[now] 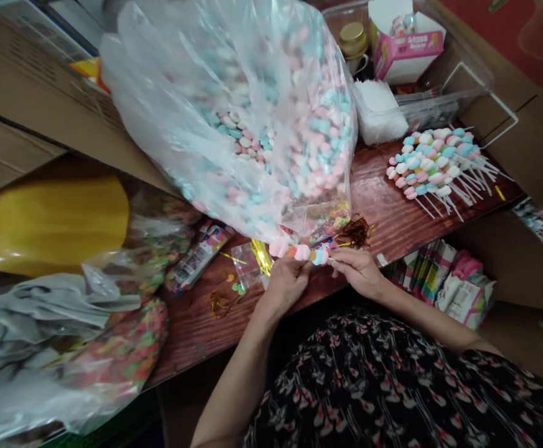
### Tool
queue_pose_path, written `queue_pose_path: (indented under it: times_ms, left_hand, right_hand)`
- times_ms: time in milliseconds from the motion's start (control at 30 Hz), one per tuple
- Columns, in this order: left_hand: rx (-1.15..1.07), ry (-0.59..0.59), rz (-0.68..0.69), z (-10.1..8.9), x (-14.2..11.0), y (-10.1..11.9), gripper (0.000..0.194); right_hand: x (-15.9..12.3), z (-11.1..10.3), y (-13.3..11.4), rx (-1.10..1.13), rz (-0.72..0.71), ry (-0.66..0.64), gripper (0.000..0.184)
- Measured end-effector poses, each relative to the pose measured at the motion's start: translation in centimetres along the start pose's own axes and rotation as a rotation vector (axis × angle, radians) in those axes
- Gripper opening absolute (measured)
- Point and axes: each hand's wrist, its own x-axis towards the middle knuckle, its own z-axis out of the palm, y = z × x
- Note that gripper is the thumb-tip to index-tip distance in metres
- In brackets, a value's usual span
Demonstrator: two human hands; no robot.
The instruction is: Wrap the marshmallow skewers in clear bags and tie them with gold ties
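Note:
Both my hands meet at the near edge of a brown wooden table (393, 218). My left hand (286, 281) is closed on the left end of a marshmallow skewer (302, 252) with pink, white and blue pieces. My right hand (356, 269) pinches its right end, fingers closed. Just behind the skewer stands a big clear plastic bag (238, 106) full of pink, blue and white marshmallows. A pile of finished marshmallow skewers (433, 163) with white sticks lies at the table's far right.
Gold twist ties (261, 254) and a brown tangle (356, 230) lie by the hands. Bags of colourful sweets (126, 348) and grey plastic fill the left. A pink box (405, 53), a jar (353, 40) and cardboard boxes stand behind. Packets (439, 280) sit below right.

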Motion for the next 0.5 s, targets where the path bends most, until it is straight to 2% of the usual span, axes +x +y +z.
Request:
queue_pose_path:
  times_ms: [133, 267, 500]
  left_hand:
    - [-0.002, 0.000, 0.123, 0.1, -0.6, 0.1, 0.023]
    - [-0.025, 0.092, 0.219, 0.7, -1.2, -0.5, 0.018]
    - [-0.022, 0.157, 0.201, 1.7, -1.5, -0.5, 0.015]
  right_hand:
    - [0.5, 0.2, 1.2, 0.081, 0.107, -0.063, 0.031]
    - [0.8, 0.4, 1.8, 0.233, 0.192, -0.038, 0.031]
    - [0.8, 0.3, 1.4, 0.190, 0.118, -0.024, 0.025]
